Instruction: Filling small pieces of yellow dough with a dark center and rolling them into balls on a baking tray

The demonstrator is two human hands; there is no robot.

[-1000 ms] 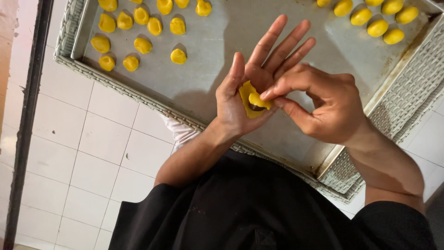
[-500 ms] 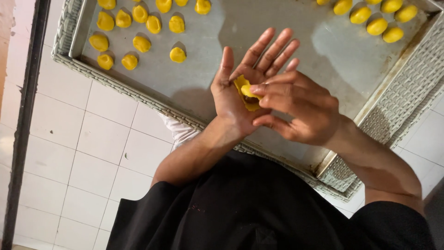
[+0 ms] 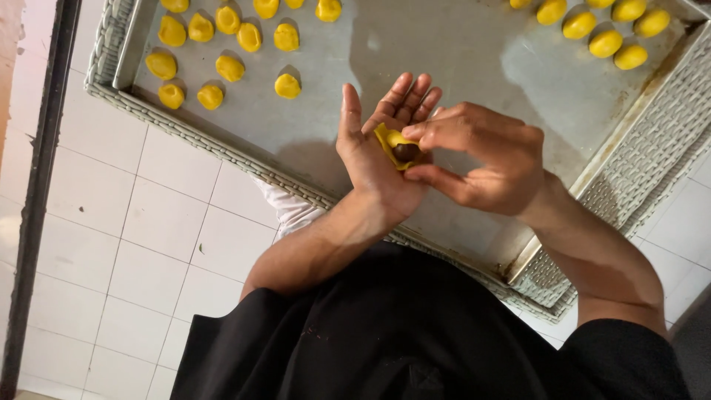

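Note:
My left hand (image 3: 374,159) is held palm up over a metal baking tray (image 3: 459,67), cupping a flattened piece of yellow dough (image 3: 388,138) with a dark brown ball of filling (image 3: 406,152) in its middle. My right hand (image 3: 481,155) curls over it from the right, thumb and fingertips pinching the dough around the filling. Shaped yellow dough pieces (image 3: 222,44) lie in rows at the tray's top left, and several more yellow pieces (image 3: 603,26) lie at its top right.
The tray rests inside a grey woven basket tray (image 3: 637,163). White floor tiles (image 3: 133,237) lie below and to the left. A dark strip (image 3: 41,185) runs down the left edge. My black garment (image 3: 385,333) fills the bottom.
My left fingers have curled in from a spread pose. The right hand has slid over the dough, and the brown filling now shows in the dough's middle.

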